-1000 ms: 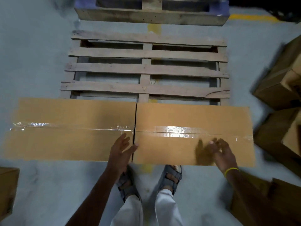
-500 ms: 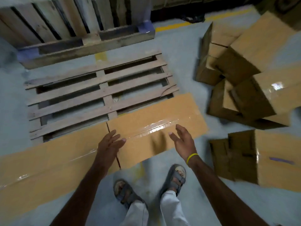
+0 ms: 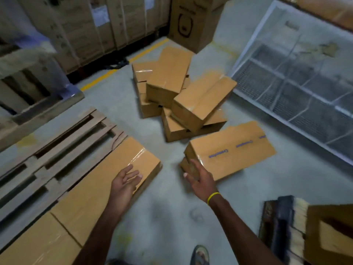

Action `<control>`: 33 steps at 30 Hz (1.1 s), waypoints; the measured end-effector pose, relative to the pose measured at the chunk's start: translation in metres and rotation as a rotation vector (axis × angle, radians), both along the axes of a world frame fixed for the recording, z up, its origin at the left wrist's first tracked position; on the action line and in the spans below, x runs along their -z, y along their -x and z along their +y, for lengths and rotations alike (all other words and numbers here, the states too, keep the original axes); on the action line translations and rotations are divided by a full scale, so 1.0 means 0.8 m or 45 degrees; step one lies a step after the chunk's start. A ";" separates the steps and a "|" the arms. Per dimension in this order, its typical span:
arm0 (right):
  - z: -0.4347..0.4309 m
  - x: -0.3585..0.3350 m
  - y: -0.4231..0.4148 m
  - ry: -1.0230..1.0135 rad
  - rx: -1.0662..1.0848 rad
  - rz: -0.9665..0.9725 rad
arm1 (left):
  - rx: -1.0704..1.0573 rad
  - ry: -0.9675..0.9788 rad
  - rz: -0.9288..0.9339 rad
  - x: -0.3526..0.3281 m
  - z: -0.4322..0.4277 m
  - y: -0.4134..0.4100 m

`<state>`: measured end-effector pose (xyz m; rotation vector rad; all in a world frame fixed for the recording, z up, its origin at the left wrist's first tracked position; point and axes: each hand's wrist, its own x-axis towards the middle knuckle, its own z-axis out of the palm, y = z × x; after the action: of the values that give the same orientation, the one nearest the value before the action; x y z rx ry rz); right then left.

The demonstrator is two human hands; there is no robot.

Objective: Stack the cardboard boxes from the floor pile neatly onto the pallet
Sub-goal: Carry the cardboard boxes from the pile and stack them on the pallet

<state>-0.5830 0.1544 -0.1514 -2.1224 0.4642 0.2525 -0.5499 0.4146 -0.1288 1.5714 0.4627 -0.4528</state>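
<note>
A warehouse floor, seen from above the worker's own arms. At upper left we see tall brown strapped cartons (image 3: 86,25) lining the wall, with a weathered wooden pallet stood on edge (image 3: 28,88) in front of them. Below it a flat slatted wooden pallet (image 3: 57,142) lies on the grey concrete floor (image 3: 162,217). Along its near edge sit two long tan cardboard boxes sealed with clear tape: one at lower left (image 3: 38,243), and the other (image 3: 95,192) end to end with it, reaching toward the centre.

The left hand (image 3: 124,182) is over the far end of that second box, fingers spread and holding nothing; we cannot tell whether it touches the cardboard. A yellow painted line (image 3: 118,67) runs diagonally across the concrete toward the wall. At centre the loose pile of tan cardboard boxes (image 3: 181,92) lies jumbled, several tilted on one another, and a tall brown carton with black print (image 3: 191,20) stands behind it.

The right hand (image 3: 200,175), a yellow band (image 3: 213,197) at its wrist, is open with fingers apart at the near end of a tan box with purple lettering (image 3: 233,152) that lies on the floor just beside the pile; contact is unclear. A sandalled foot (image 3: 199,255) shows at the bottom edge. On the right a white wire-mesh panel (image 3: 296,88) lies flat. At lower right, a blurred dark stack (image 3: 282,226) sits beside more brown cardboard (image 3: 330,236).
</note>
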 end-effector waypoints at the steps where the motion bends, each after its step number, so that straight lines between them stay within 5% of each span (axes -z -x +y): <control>1: -0.027 -0.012 0.009 0.012 0.025 -0.027 | 0.026 0.005 -0.017 -0.014 -0.030 -0.001; 15: -0.320 -0.083 0.075 0.001 0.383 -0.182 | 0.054 0.091 -0.086 -0.083 -0.339 0.008; 33: -0.440 -0.033 -0.101 -0.014 0.460 -0.077 | 0.065 0.091 0.039 -0.012 -0.475 -0.157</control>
<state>-0.5023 -0.1975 -0.1251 -1.9862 0.7947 -0.0157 -0.4242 0.0348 -0.1191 1.5119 0.4268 -0.5276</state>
